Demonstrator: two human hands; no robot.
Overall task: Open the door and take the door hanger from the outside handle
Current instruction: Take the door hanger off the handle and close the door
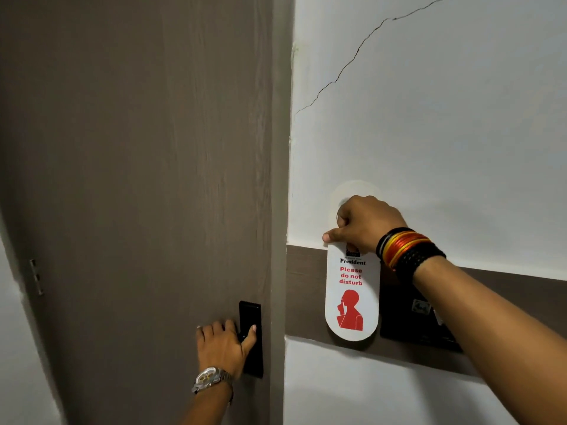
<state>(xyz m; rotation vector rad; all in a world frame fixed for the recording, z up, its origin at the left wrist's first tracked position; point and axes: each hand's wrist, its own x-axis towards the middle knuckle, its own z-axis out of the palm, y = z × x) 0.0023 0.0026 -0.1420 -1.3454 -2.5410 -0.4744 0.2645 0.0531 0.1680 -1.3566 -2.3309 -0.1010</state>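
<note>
A grey-brown wooden door [135, 179] fills the left half of the view and stands shut against its frame [279, 148]. My left hand [224, 345], with a metal watch on the wrist, is wrapped around the handle on the black lock plate [252, 357]; the handle itself is hidden under the fingers. My right hand [362, 223], bangles on the wrist, holds a white door hanger [352, 299] near its top hole, in front of the wall right of the door. The hanger reads "Please do not disturb" in red, with a red figure.
The white wall [445, 118] right of the door has a long thin crack. A brown band [306, 299] runs across it, carrying a black switch panel [411, 317] partly behind the hanger and my forearm. A metal hinge [36, 276] shows at the door's left edge.
</note>
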